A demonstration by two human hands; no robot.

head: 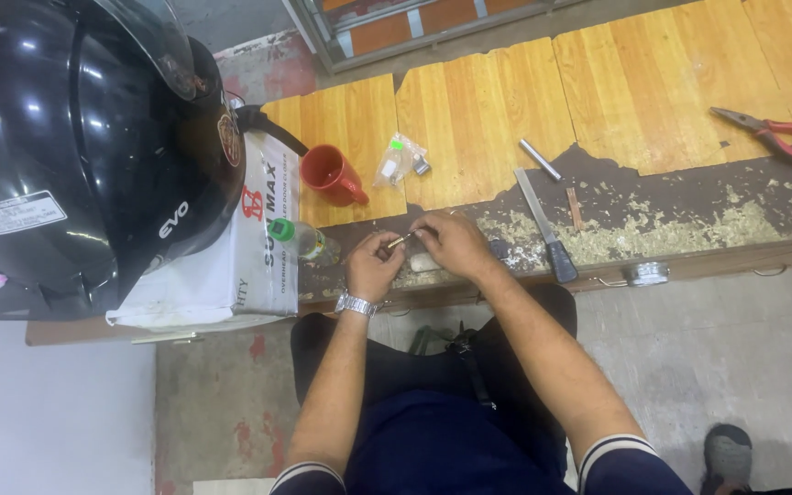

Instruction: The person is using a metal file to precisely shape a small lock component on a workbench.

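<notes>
Hands (pixel 419 249) meet over the worn surface (pixel 689 220), both pinching a thin metal piece (pixel 400 241); file (pixel 544 223) and pliers (pixel 776 134) lie unused

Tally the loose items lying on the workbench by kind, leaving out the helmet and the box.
Red mug: 1
Red-handled pliers: 1
Metal file: 1
Short metal rod: 1
Green-capped bottle: 1
Clear plastic bag: 1
Total: 6

Worn bench (pixel 689 220) — mug (pixel 330 172), file (pixel 544 223), pliers (pixel 776 134)
</notes>
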